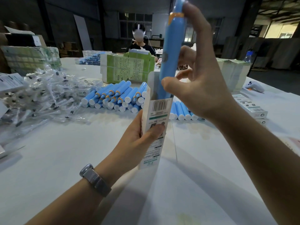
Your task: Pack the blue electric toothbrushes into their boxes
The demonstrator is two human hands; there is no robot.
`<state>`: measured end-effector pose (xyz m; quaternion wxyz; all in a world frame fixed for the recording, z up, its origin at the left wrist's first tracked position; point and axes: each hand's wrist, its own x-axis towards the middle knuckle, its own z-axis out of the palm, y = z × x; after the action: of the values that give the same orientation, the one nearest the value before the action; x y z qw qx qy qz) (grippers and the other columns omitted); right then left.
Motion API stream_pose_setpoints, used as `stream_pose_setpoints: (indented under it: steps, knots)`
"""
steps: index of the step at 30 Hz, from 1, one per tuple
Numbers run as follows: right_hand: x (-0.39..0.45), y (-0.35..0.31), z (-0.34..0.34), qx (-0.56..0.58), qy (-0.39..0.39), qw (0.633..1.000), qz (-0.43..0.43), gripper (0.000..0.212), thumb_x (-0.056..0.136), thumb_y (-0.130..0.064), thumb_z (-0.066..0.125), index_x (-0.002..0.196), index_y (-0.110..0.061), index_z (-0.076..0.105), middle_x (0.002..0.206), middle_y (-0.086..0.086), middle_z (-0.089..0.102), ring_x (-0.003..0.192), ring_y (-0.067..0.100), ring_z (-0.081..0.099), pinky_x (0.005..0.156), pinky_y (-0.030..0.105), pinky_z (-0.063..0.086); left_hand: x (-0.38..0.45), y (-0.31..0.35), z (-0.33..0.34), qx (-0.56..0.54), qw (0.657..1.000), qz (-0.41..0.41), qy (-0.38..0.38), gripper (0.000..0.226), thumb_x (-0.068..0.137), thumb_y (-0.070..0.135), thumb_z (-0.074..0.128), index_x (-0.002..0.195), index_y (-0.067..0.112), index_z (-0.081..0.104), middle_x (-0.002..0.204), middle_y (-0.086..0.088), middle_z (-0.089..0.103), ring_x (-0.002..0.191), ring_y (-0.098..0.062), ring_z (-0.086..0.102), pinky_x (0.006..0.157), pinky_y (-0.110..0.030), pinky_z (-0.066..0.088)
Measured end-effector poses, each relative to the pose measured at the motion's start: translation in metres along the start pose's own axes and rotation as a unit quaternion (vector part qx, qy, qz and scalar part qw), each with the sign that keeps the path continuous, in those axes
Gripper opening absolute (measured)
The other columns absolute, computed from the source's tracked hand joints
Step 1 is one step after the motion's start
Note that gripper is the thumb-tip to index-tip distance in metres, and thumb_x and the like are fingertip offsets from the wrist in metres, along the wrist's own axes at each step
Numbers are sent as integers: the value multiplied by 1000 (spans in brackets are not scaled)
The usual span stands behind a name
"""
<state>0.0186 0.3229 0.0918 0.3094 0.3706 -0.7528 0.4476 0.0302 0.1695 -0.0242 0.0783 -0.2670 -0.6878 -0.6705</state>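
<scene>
Toothbrush (168, 51), the blue one with the orange ring near its top, stands nearly upright with its lower end already inside the open mouth of the box (156, 120); its upper end runs out of the top edge of the head view. My right hand (199, 85) reaches in from the lower right, forearm slanting up across the table (65, 151). My thumb presses the handle low down, just above the box opening, and my long fingers rise alongside the handle, the topmost fingertip touching it at the orange ring. So the fingers are spread fairly wide along the brush, pinching it between thumb and fingertips.

My left hand (142, 133) comes up from the lower left, a watch (95, 178) on the wrist. Its fingers curl round the middle of the box, thumb on the printed face below the barcode, holding the box tilted slightly with its flap raised behind the brush.

Beyond the box lies a pile of blue toothbrush handles (113, 98), and left of it a heap of clear-wrapped brush heads (42, 95). A person (139, 41) sits at the far side of the table.
</scene>
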Motion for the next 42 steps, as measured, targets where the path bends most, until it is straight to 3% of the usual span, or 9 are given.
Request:
stream_pose_setpoints:
  steps: [4, 9, 17, 20, 25, 31, 36, 39, 42]
  knots:
    - [-5, 1, 7, -33, -5, 999, 5, 82, 69, -8, 67, 140, -31, 32, 103, -12, 59, 97, 5, 59, 74, 12, 44, 0, -1, 0, -3, 1000, 1, 3, 30, 80, 54, 58, 110, 53, 58, 104, 18, 70, 101, -13, 69, 76, -24, 57]
    - [-15, 10, 24, -47, 54, 997, 5, 48, 79, -19, 70, 116, -34, 45, 105, -7, 61, 103, 10, 56, 83, 27, 45, 0, -1, -1, -17, 1000, 3, 17, 25, 83, 52, 58, 107, 49, 60, 99, 13, 70, 95, -13, 70, 78, -18, 53]
    - [-16, 24, 25, 6, 66, 995, 73, 14, 78, -27, 67, 80, -30, 54, 86, -13, 60, 85, 2, 57, 70, 21, 49, 1, -2, -3, -16, 1000, -2, 18, 27, 91, 38, 54, 118, 43, 54, 101, 16, 70, 95, -9, 70, 74, -13, 53]
    - [-15, 25, 24, 9, 65, 996, 54, 24, 85, -23, 67, 70, -25, 49, 75, -8, 55, 75, 10, 56, 59, 28, 49, 0, -2, -3, -13, 1000, -4, 9, 30, 87, 43, 60, 117, 40, 55, 98, 15, 71, 95, -9, 70, 76, -14, 52]
    - [-13, 25, 24, 17, 39, 997, 65, 23, 81, -14, 65, 85, -31, 49, 88, -7, 60, 77, 8, 57, 65, 22, 50, 0, -1, -2, -18, 1000, -6, 6, 27, 91, 32, 54, 118, 37, 56, 97, 12, 73, 88, -6, 69, 74, -14, 53]
    - [-17, 24, 31, 65, 8, 994, 87, 11, 89, -31, 60, 93, -32, 50, 88, -13, 58, 74, 12, 62, 61, 29, 53, 1, -2, -5, -37, 999, -28, 19, 29, 88, 37, 57, 117, 35, 57, 105, 5, 74, 95, -15, 72, 75, -19, 55]
    - [-33, 27, 53, 207, 72, 970, 107, 25, 91, -27, 61, 109, -27, 44, 93, 15, 64, 81, 34, 68, 66, 46, 59, 2, 4, -10, -33, 999, -10, 26, 31, 78, 41, 69, 108, 39, 66, 102, 6, 74, 98, -15, 71, 78, -28, 57]
    - [-36, 28, 56, 251, 63, 959, 112, 30, 90, -30, 64, 114, -27, 45, 82, -1, 66, 74, 20, 69, 62, 32, 56, 3, 9, -13, -22, 999, 8, 29, 32, 78, 31, 70, 109, 35, 62, 98, 8, 74, 94, -12, 71, 76, -23, 56]
    - [-36, 29, 57, 255, 47, 960, 108, 35, 84, -37, 67, 112, -27, 49, 82, 6, 63, 74, 15, 67, 63, 29, 54, 4, 13, -18, -9, 1000, -1, 27, 32, 79, 14, 63, 108, 26, 61, 96, 3, 75, 90, -19, 74, 74, -26, 58]
